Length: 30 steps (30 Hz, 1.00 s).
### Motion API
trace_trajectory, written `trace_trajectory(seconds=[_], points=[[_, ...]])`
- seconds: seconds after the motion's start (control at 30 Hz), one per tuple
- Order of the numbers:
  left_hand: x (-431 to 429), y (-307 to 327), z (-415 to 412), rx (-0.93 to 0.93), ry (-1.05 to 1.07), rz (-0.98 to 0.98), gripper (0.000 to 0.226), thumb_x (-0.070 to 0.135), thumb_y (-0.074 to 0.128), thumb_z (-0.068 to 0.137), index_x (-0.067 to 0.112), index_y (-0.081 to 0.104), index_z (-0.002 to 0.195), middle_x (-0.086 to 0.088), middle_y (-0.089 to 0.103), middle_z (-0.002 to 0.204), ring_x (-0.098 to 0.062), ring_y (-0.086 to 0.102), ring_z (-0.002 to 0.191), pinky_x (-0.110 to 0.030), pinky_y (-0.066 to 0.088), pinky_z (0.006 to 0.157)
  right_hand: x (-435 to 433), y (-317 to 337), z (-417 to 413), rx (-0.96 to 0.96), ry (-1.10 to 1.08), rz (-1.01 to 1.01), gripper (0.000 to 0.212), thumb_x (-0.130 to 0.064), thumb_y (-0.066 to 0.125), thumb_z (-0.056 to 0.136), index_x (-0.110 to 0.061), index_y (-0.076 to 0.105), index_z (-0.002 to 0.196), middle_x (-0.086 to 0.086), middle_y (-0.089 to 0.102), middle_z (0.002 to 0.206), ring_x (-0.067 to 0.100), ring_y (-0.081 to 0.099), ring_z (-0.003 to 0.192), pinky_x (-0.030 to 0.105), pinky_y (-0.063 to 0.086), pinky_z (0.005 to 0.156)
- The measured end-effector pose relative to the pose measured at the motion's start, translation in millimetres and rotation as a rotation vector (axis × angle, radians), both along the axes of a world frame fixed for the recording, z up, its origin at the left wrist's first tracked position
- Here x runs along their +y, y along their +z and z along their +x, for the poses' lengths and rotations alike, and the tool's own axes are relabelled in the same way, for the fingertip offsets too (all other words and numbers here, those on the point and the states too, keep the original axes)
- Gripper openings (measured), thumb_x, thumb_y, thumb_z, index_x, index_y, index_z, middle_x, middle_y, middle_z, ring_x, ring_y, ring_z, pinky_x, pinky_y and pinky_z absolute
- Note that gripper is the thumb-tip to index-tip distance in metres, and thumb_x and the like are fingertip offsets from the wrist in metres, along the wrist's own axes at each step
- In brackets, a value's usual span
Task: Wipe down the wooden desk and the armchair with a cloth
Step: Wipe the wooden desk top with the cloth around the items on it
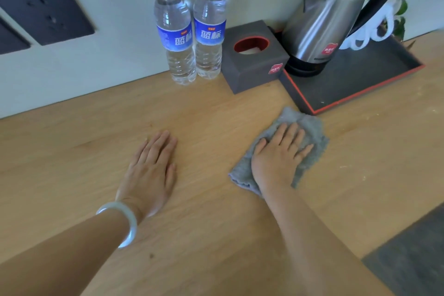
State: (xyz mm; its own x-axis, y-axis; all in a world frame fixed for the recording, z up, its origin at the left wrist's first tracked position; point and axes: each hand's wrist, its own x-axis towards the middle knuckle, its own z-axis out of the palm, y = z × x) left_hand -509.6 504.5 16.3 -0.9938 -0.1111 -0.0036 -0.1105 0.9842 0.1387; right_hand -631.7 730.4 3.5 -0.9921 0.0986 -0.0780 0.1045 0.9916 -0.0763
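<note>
Left hand [151, 168], pale bangle [127, 221] on the wrist, is lying flat on the wooden bench [216, 113], fingers straight and together, and at its 3 o'clock the right hand [278, 158] is pressing the grey cloth [314, 125] down with fingers slightly spread. Just past the cloth at 1 o'clock a black tray [355, 89] is carrying a steel kettle [319, 29], a dark tissue box [252, 67] is sitting at 12, and two water bottles [175, 31] are standing at 11 by the wall.

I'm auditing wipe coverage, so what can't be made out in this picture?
Head view:
Armchair: not identifiable; the dark grey patch bottom right is cut by the edge.
Desk under the cloth and right hand: covered by them.
Plant: mostly behind the kettle and white cord.
</note>
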Motion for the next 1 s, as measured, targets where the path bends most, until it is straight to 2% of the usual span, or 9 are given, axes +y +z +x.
trace_trajectory(seconds=[0.17, 0.27, 0.4, 0.53, 0.6, 0.7, 0.77, 0.9, 1.0], points=[[0, -3, 1, 0.020, 0.009, 0.001, 0.058, 0.033, 0.025, 0.096, 0.008, 0.036, 0.147, -0.010, 0.034, 0.154, -0.023, 0.026, 0.145, -0.039, 0.015, 0.120, -90, -5, 63, 0.042, 0.460, -0.109, 0.069, -0.042, 0.019, 0.097, -0.004, 0.007, 0.154, 0.017, 0.000, 0.162, 0.034, -0.005, 0.150, 0.061, 0.000, 0.116], [-2, -7, 1, 0.034, -0.007, 0.008, 0.058, 0.034, 0.026, 0.097, 0.009, 0.034, 0.148, -0.011, 0.033, 0.154, -0.024, 0.025, 0.145, -0.040, 0.016, 0.119, -45, -4, 56, 0.042, 0.680, -0.188, 0.063, -0.040, 0.027, 0.097, -0.011, 0.021, 0.154, 0.008, 0.015, 0.162, 0.023, 0.008, 0.150, 0.049, 0.009, 0.121], [-5, -9, 1, 0.027, -0.008, 0.007, 0.058, 0.035, 0.027, 0.096, 0.010, 0.035, 0.148, -0.011, 0.033, 0.154, -0.026, 0.025, 0.145, -0.043, 0.019, 0.119, 53, -5, 8, 0.075, 0.378, -0.063, 0.062, -0.036, 0.029, 0.099, -0.011, 0.017, 0.155, 0.008, 0.013, 0.163, 0.020, 0.009, 0.150, 0.044, 0.007, 0.122], [-5, -9, 1, 0.044, 0.002, 0.008, 0.058, 0.036, 0.027, 0.095, 0.011, 0.037, 0.147, -0.011, 0.034, 0.153, -0.025, 0.027, 0.144, -0.043, 0.019, 0.119, 44, -6, 7, 0.066, 0.157, -0.048, 0.061, -0.034, 0.024, 0.101, -0.007, 0.011, 0.155, 0.013, 0.006, 0.163, 0.027, 0.003, 0.151, 0.048, 0.004, 0.121], [-5, -10, 1, 0.054, 0.001, 0.016, 0.058, 0.035, 0.027, 0.095, 0.010, 0.038, 0.146, -0.011, 0.035, 0.152, -0.025, 0.028, 0.144, -0.043, 0.021, 0.119, -1, -6, 47, 0.069, 0.228, -0.073, 0.064, -0.035, 0.022, 0.100, -0.003, 0.011, 0.154, 0.018, 0.004, 0.162, 0.032, 0.001, 0.150, 0.052, 0.003, 0.120], [-6, -12, 2, 0.063, -0.013, 0.018, 0.058, 0.034, 0.023, 0.096, 0.008, 0.038, 0.146, -0.011, 0.034, 0.154, -0.024, 0.027, 0.145, -0.043, 0.021, 0.119, -67, -10, 135, 0.080, 0.601, -0.126, 0.066, -0.037, 0.026, 0.097, -0.002, 0.017, 0.153, 0.018, 0.009, 0.161, 0.032, 0.002, 0.150, 0.054, 0.007, 0.120], [-3, -12, 5, 0.049, -0.006, 0.025, 0.057, 0.031, 0.022, 0.098, 0.009, 0.034, 0.149, -0.010, 0.029, 0.156, -0.022, 0.022, 0.147, -0.041, 0.018, 0.120, -81, -8, 159, 0.042, 0.715, -0.157, 0.065, -0.038, 0.025, 0.098, -0.003, 0.018, 0.153, 0.015, 0.008, 0.162, 0.028, -0.001, 0.151, 0.051, 0.007, 0.121], [11, -5, 28, 0.036, 0.056, 0.162, 0.049, 0.022, 0.030, 0.102, 0.005, 0.032, 0.148, -0.012, 0.027, 0.157, -0.025, 0.020, 0.147, -0.039, 0.013, 0.121, -44, -1, 134, -0.001, 0.839, -0.160, 0.062, -0.038, 0.027, 0.098, -0.010, 0.025, 0.153, 0.008, 0.014, 0.162, 0.021, 0.008, 0.150, 0.044, 0.010, 0.121], [35, -5, 87, 0.014, 0.032, 0.074, 0.057, 0.031, 0.026, 0.098, 0.002, 0.036, 0.146, -0.015, 0.032, 0.154, -0.030, 0.027, 0.144, -0.045, 0.022, 0.119, 6, -2, 103, 0.037, 0.686, -0.081, 0.063, -0.037, 0.027, 0.094, -0.010, 0.032, 0.150, 0.010, 0.026, 0.159, 0.023, 0.021, 0.147, 0.042, 0.015, 0.120]])
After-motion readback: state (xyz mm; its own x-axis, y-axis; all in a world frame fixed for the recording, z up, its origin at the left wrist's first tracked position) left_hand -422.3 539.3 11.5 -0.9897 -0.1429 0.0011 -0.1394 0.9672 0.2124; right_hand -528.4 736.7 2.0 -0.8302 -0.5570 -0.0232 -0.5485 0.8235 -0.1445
